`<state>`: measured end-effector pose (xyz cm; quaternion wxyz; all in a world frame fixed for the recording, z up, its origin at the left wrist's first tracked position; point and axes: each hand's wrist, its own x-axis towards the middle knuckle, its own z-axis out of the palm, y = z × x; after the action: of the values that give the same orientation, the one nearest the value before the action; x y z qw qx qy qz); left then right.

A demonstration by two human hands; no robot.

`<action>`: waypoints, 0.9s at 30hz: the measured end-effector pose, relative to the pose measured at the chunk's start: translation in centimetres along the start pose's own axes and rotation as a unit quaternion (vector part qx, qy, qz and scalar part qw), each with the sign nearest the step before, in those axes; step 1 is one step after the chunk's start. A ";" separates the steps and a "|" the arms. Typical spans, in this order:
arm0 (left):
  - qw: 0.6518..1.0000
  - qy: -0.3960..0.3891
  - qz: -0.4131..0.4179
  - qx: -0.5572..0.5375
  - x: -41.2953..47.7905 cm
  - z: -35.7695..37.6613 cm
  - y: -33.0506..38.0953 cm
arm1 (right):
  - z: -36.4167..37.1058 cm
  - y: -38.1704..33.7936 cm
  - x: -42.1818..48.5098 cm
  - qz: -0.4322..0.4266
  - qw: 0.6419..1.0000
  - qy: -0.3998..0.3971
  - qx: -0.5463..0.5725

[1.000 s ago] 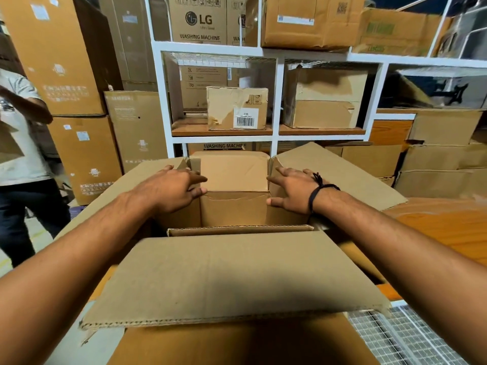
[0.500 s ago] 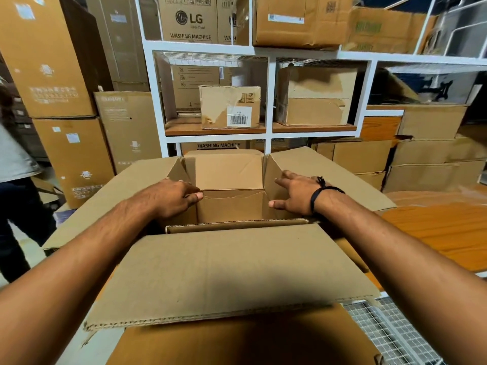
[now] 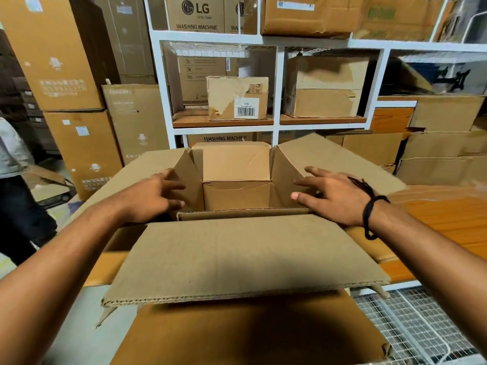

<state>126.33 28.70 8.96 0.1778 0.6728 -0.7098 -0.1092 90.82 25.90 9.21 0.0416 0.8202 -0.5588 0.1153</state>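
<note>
At the far left edge a person (image 3: 13, 154) in a grey top stands beside two tall stacked cartons (image 3: 60, 75); their print is too blurred to read. Your left hand (image 3: 155, 196) rests on the left flap of the box (image 3: 245, 256), fingers straight and spread, gripping nothing. The box sits right before you, between your forearms, with all four flaps folded out. Behind it the white rack (image 3: 279, 90) carries two LG cartons (image 3: 196, 13) on top. The first reads "WASHING MACHINE"; the second shows only "WASH". "WASHING MACHINE" shows twice more below the shelf. One barcode box (image 3: 237, 97) stands in the left bay and one plain box (image 3: 324, 88) in the right. Your right hand (image 3: 334, 198), with a black cord (image 3: 369, 206) at its wrist, lies on the right flap, fingers straight and spread, holding nothing.
</note>
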 end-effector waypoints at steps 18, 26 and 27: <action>0.997 0.074 0.011 -0.033 1.8 2.3 1.0 | 3.2 3.6 2.2 0.010 0.987 0.035 0.154; 0.992 0.118 -0.037 -0.004 0.4 2.2 3.4 | 2.2 3.6 1.8 -0.015 0.992 0.014 0.128; 0.992 0.115 -0.050 -0.011 0.0 2.1 4.0 | 1.6 3.5 1.5 -0.011 0.993 -0.003 0.121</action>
<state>121.83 28.84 8.62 0.2601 0.7136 -0.6488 -0.0475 88.32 22.90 7.81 -0.0584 0.8258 -0.5314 0.1798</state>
